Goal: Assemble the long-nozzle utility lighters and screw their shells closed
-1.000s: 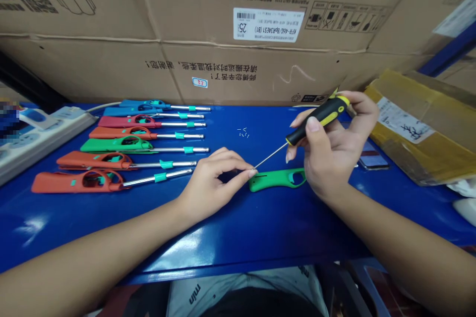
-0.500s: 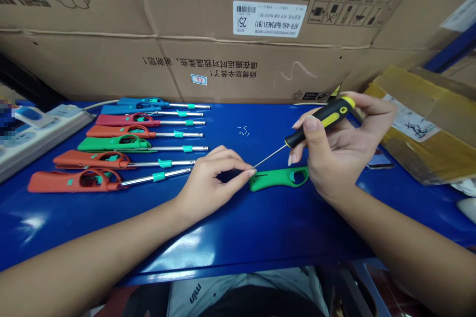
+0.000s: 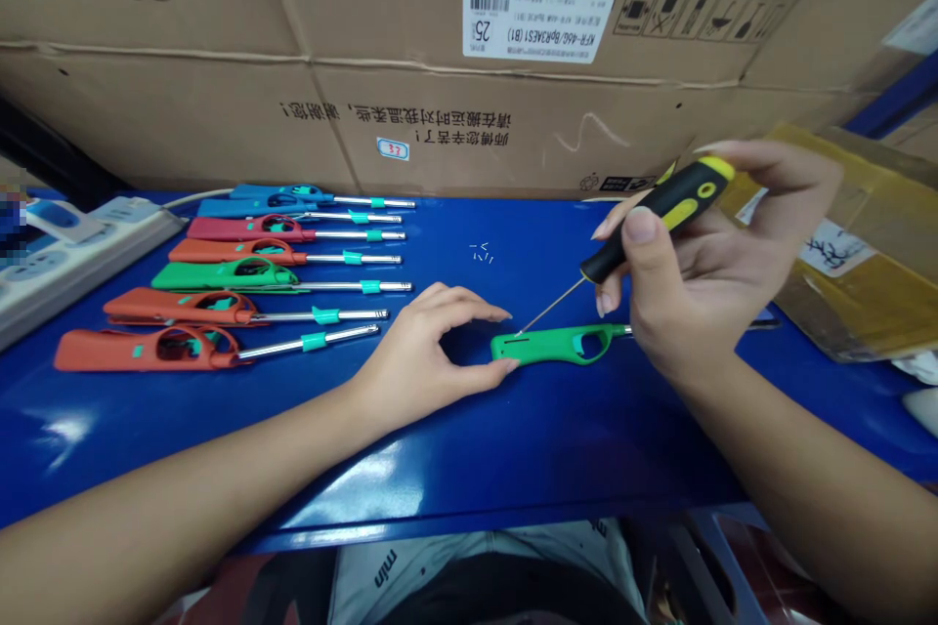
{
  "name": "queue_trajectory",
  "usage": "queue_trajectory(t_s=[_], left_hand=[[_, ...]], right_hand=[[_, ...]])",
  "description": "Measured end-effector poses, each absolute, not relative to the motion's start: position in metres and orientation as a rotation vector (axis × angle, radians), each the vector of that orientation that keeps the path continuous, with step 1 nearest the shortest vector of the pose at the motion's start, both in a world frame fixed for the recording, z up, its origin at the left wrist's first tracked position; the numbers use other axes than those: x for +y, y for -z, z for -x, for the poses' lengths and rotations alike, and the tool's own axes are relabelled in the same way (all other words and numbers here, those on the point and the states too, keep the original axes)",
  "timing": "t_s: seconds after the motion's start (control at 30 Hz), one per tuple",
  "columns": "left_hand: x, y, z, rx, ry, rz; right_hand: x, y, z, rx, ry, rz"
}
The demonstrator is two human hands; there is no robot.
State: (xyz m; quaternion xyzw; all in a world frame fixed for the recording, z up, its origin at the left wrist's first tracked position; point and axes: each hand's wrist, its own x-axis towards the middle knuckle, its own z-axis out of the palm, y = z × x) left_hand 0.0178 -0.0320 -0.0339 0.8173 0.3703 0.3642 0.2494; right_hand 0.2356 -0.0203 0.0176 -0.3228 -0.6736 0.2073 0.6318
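A green lighter handle (image 3: pixel 551 346) lies flat on the blue table (image 3: pixel 513 439) in the middle. My right hand (image 3: pixel 703 283) is closed around a black and yellow screwdriver (image 3: pixel 663 215), whose thin shaft slants down left with its tip resting on the handle's left end. My left hand (image 3: pixel 429 356) rests on the table just left of the handle. Its fingers are curved apart in a C shape, the thumb tip touches the handle's end, and nothing is in it.
Several long-nosed lighters (image 3: pixel 220 298) in red, orange, green and blue lie in a row at the left. A white power strip (image 3: pixel 69 249) sits at the far left. Cardboard boxes (image 3: pixel 440 59) wall the back. A yellow-taped parcel (image 3: pixel 857 273) lies at the right.
My left thumb and forefinger, pinched at the screwdriver's tip before, have come apart. The tip has dropped onto the green handle, and my right hand has shifted right and up.
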Motion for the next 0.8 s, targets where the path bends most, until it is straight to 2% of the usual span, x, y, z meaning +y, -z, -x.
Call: queue_trajectory(t_s=[0.2,0.8], left_hand=[[-0.031,0.037,-0.018,1.028,-0.739,-2.351],[-0.03,0.041,-0.018,1.02,-0.751,-2.357]], right_hand=[[-0.025,-0.011,-0.22,-1.496,-0.447,0.671],[-0.022,-0.002,-0.22,-1.597,-0.543,0.561]])
